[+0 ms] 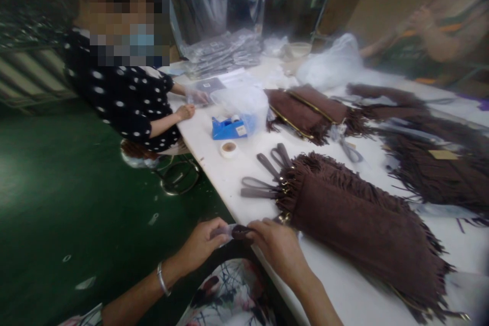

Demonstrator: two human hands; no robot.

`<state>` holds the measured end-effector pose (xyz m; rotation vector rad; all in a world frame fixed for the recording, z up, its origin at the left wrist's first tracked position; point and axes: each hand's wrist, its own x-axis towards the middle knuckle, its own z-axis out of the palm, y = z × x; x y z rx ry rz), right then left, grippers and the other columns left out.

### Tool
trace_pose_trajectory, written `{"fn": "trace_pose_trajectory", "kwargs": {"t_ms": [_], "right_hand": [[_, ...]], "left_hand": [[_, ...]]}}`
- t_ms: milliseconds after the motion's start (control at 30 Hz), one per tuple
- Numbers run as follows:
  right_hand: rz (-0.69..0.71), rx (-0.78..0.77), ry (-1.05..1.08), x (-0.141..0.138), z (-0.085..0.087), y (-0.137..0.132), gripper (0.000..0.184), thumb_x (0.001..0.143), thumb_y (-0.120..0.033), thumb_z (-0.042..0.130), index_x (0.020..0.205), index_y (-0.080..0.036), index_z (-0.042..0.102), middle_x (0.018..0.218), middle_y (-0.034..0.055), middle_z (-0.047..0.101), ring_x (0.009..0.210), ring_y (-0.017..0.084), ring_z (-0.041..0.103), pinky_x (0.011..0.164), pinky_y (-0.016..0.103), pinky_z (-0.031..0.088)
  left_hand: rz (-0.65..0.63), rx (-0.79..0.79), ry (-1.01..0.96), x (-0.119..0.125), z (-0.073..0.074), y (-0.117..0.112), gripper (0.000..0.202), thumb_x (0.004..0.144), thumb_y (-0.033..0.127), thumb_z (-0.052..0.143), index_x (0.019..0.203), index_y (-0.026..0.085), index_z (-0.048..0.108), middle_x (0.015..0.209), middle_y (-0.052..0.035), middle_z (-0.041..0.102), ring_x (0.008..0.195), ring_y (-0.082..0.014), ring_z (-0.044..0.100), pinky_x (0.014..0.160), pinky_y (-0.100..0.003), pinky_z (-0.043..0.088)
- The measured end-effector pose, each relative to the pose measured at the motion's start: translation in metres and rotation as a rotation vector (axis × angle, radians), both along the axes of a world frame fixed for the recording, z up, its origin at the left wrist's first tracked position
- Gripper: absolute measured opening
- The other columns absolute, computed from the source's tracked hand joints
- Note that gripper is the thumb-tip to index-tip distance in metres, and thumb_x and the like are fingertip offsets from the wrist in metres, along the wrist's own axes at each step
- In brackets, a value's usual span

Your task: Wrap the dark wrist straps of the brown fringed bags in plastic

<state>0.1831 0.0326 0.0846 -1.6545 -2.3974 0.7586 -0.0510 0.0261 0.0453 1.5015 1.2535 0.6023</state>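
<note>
Left hand (208, 242): pinched on clear plastic (229, 231) at the strap (240, 233)
Right hand (275, 247): closed on the strap
Strap: brown, between the two hands, by the desk (244, 165) edge
Pouches (355, 224): brown, fringed, stacked on the desk, loops (260, 192) jutting out at one end
Tape dispenser (229, 130): blue, just beside a tape roll (228, 150)
Co-worker (122, 97): at the desk, polka-dot top

No text or label can be read.
</note>
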Motion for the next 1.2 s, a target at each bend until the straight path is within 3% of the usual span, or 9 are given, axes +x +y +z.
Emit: {"fn": "trace_pose_trajectory", "kwargs": {"t_ms": [333,567,700,867,1033,1200], "right_hand": [[-0.009,0.035,0.019,0.003,-0.005,-0.002,0.018,0.096,-0.029,0.048,0.093,-0.028,0.066,0.084,-0.0017,0.067,0.078,0.013,0.064,0.066,0.022,0.035],[0.029,0.03,0.021,0.006,-0.004,-0.002,0.021,0.098,-0.031,0.046,0.093,-0.027,0.066,0.084,-0.0019,0.067,0.079,0.012,0.064,0.066,0.022,0.035],[0.023,0.02,0.067,0.009,-0.003,-0.003,0.022,0.098,-0.032,0.045,0.096,-0.028,0.066,0.085,-0.0014,0.067,0.08,0.013,0.063,0.069,0.022,0.036],[0.002,-0.001,0.132,0.012,-0.004,-0.003,0.022,0.098,-0.033,0.045,0.097,-0.028,0.067,0.087,-0.0011,0.067,0.083,0.013,0.063,0.073,0.021,0.037],[0.006,-0.008,0.108,0.013,-0.003,-0.004,0.021,0.098,-0.031,0.046,0.096,-0.029,0.067,0.086,-0.0019,0.067,0.082,0.013,0.063,0.071,0.021,0.036],[0.018,-0.007,0.1,0.014,-0.002,-0.004,0.022,0.098,-0.031,0.045,0.096,-0.028,0.067,0.085,-0.0014,0.067,0.082,0.013,0.063,0.07,0.022,0.035]], "left_hand": [[-0.074,0.104,0.075,0.0,0.003,-0.002,0.024,0.088,0.026,0.057,0.11,0.022,0.065,0.107,-0.0039,0.068,0.1,-0.0214,0.061,0.091,-0.031,0.043],[-0.009,0.015,-0.042,0.005,-0.003,-0.005,0.023,0.086,0.025,0.058,0.107,0.019,0.066,0.103,-0.0052,0.069,0.096,-0.0219,0.062,0.088,-0.032,0.046],[-0.025,-0.009,-0.057,0.009,0.001,-0.006,0.026,0.085,0.029,0.061,0.108,0.017,0.066,0.102,-0.0062,0.069,0.094,-0.0225,0.062,0.085,-0.032,0.047],[-0.041,-0.028,-0.089,0.014,0.005,-0.005,0.025,0.091,0.029,0.051,0.108,0.018,0.066,0.101,-0.0053,0.069,0.094,-0.0208,0.061,0.084,-0.029,0.046],[-0.028,-0.035,-0.09,0.014,-0.003,-0.002,0.028,0.094,0.033,0.047,0.1,0.016,0.068,0.083,-0.0033,0.068,0.075,-0.0167,0.06,0.07,-0.025,0.045],[-0.017,0.008,-0.062,0.014,-0.005,-0.001,0.025,0.093,0.031,0.048,0.093,0.017,0.069,0.087,-0.0032,0.068,0.083,-0.0176,0.06,0.077,-0.026,0.043]]}}
